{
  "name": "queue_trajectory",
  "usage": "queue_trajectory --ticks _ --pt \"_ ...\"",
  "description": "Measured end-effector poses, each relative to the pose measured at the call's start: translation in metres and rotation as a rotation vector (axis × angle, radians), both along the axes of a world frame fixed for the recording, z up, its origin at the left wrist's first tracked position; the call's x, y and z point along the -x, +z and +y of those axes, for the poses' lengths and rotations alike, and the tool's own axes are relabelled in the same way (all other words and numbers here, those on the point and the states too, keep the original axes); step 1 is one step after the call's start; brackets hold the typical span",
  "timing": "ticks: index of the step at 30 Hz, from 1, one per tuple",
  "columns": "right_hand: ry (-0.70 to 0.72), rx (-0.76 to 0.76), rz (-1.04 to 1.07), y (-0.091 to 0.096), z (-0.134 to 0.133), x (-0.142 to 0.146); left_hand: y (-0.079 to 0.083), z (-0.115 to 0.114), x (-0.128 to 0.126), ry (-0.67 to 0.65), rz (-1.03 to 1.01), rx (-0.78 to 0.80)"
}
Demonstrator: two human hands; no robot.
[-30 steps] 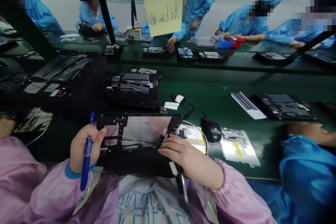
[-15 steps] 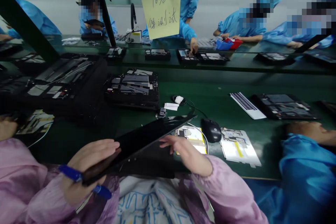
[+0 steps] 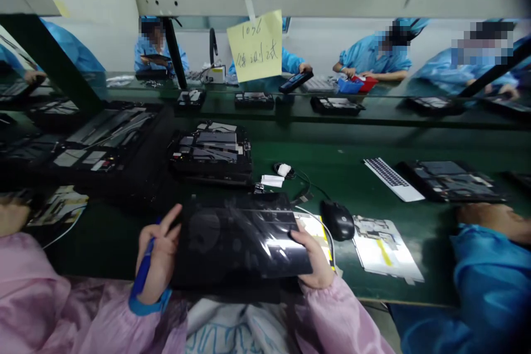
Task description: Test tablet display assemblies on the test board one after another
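Note:
A glossy black screen panel [image 3: 244,238] tilts in front of me, its face catching bright reflections. My right hand [image 3: 315,257] is closed on its right edge, thumb on the face. At the left edge is my left hand [image 3: 160,254], a blue pen [image 3: 145,268] tucked in its fingers; its index finger points up. Whether this hand also bears the panel, I cannot tell. A light blue band [image 3: 149,304] circles the left wrist. Under the panel, another dark flat part shows partly.
Stacked opened tablets [image 3: 211,149] stand behind. To the right are a black mouse [image 3: 338,220], a white board with parts [image 3: 388,249], a white keyboard strip [image 3: 392,178] and another tablet stack [image 3: 454,180]. A co-worker's blue sleeve [image 3: 489,265] borders the right; a pink sleeve [image 3: 25,276], the left.
The panel has turned from a steep slant to nearly level, its face now toward me. My right hand has moved from beneath it onto its right edge. The left hand has turned upright.

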State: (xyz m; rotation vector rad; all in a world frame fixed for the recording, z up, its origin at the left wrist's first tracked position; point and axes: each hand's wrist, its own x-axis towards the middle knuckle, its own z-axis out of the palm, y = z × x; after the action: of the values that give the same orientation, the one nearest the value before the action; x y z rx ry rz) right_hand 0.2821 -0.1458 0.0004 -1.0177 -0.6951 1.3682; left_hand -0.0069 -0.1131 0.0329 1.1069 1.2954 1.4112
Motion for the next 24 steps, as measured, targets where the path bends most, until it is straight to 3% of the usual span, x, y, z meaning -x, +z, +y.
queue_trajectory --ticks 4,9,13,18,24 --pt "0.124 0.153 0.201 -0.001 -0.001 0.015 -0.001 0.002 0.0 -0.128 0.034 0.126" --pt "-0.011 0.209 0.26 -0.013 0.001 0.024 -0.013 0.005 0.02 -0.111 0.176 0.033" --pt "-0.017 0.186 0.301 -0.024 0.004 0.024 -0.022 0.006 0.03 -0.105 0.21 -0.042" --pt "-0.096 0.135 0.349 -0.028 0.001 0.013 -0.032 0.004 0.036 -0.165 0.218 -0.048" --pt "-0.187 0.191 0.24 -0.031 -0.006 -0.018 -0.039 0.012 0.032 -0.205 0.326 -0.007"
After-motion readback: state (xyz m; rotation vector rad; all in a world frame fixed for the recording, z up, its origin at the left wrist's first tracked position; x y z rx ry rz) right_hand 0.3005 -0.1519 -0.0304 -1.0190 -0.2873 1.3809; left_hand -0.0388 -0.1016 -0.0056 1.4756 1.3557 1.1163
